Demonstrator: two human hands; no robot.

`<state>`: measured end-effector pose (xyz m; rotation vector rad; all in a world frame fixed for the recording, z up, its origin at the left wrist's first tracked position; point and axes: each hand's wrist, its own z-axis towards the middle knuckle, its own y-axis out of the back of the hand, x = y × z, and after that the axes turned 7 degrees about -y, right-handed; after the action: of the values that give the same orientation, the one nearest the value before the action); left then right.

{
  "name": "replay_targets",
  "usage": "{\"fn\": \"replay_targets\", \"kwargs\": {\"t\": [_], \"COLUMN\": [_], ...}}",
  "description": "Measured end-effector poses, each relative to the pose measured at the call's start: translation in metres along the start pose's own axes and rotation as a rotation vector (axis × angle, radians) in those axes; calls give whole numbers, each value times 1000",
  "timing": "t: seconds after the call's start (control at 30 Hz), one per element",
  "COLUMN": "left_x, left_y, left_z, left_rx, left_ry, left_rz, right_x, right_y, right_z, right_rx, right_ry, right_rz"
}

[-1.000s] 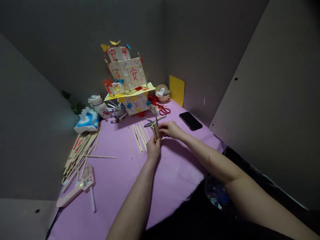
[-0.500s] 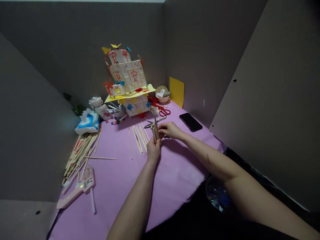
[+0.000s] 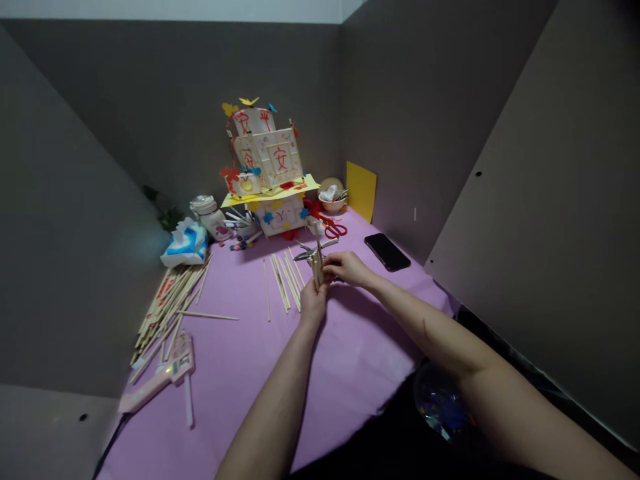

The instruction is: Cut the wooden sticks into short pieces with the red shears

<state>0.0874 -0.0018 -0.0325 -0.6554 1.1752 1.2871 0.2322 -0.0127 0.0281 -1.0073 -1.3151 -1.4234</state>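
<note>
Fingers (image 3: 321, 287) of the left hand (image 3: 313, 303) are pressed together round the foot of a bundle (image 3: 316, 265) of short wooden sticks. The right hand (image 3: 349, 267) pinches the same bundle from the side, thumb and fingertips (image 3: 327, 270) closed on its middle. The bundle stands nearly upright between the two sets of fingers, its top clear above them. It is pale, bare wood, a few thin sticks held tight side by side. How many cannot be told.

Just beyond the fingertips, behind the bundle, lie metal pliers (image 3: 311, 251). Whether they touch it cannot be told. Left of the fingers, near them, several long sticks (image 3: 283, 273) lie roughly parallel on the purple cloth (image 3: 240, 373). Farther left a big heap (image 3: 167, 310) of the same sticks spreads out, one lying crosswise at its edge. Nearer the body than the heap lies a pink glue gun (image 3: 160, 377), well apart from both hands.

Right of the fingers — past the right hand — a black phone (image 3: 387, 251) lies flat. Well beyond the fingertips stands a paper lantern (image 3: 270, 170) with red characters and coloured butterflies. Red scissors (image 3: 331, 228), a bowl (image 3: 333, 198) and a yellow card (image 3: 361, 191) sit to its right. A jar (image 3: 213, 215) and a tissue pack (image 3: 184, 242) sit to its left.
</note>
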Motion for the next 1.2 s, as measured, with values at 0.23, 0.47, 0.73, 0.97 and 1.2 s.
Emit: {"fn": "replay_targets", "kwargs": {"t": [0.23, 0.47, 0.73, 0.97, 1.2], "left_x": [-4, -7, -7, -4, -5], "left_y": [1, 1, -1, 0, 0], "left_z": [-4, -6, -7, -6, -7], "left_rx": [-16, 20, 15, 25, -11], "left_ry": [-38, -62, -44, -44, -35], "left_rz": [85, 40, -40, -49, -31], "right_x": [3, 28, 31, 31, 7], "right_y": [-1, 12, 7, 9, 38], "right_z": [-4, -2, 3, 5, 31], "right_rx": [-11, 56, 74, 134, -177], "right_ry": [-36, 134, 171, 120, -51], "right_rz": [-5, 6, 23, 17, -240]}}
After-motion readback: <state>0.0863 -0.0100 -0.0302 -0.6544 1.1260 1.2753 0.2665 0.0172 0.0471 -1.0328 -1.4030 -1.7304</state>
